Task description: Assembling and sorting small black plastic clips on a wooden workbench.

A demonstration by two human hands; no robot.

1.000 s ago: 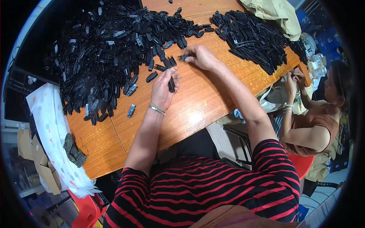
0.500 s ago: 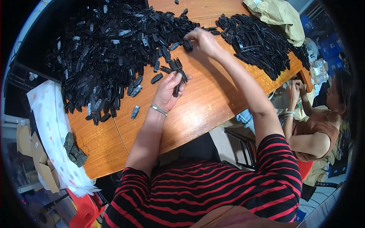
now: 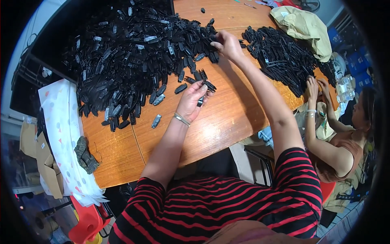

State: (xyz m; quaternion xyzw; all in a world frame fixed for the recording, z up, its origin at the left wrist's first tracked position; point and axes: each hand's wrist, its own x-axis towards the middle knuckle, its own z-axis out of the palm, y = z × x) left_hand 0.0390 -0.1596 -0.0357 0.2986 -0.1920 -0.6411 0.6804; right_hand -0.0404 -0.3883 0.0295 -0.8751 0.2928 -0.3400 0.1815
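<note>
My left hand (image 3: 194, 104) is closed around a few slim black plastic pieces (image 3: 209, 86), some with comb-like teeth, which stick out past the thumb and fingers above the wooden table. Out at the right end of a large heap of small, elongated black plastic parts (image 3: 122, 69), my right hand (image 3: 230, 47) has its fingers bent together in a pinch. What lies between those fingertips blends into the dark heap behind. Several loose parts lie just left of my left hand, among them a shiny one (image 3: 156, 121).
A second pile, of toothed black strips (image 3: 276, 57), lies at the right, with a tan bag (image 3: 302, 28) behind it. A co-worker (image 3: 333, 150) sits at the right, hands at that pile's edge. At the left are a dark knitted glove (image 3: 86, 156) and white dotted sheeting (image 3: 61, 122).
The whole view has shifted, so the table sits further right. The pieces in my left hand are fanned differently. My right hand stays by the heap's end. The co-worker's hands have reached the strips.
</note>
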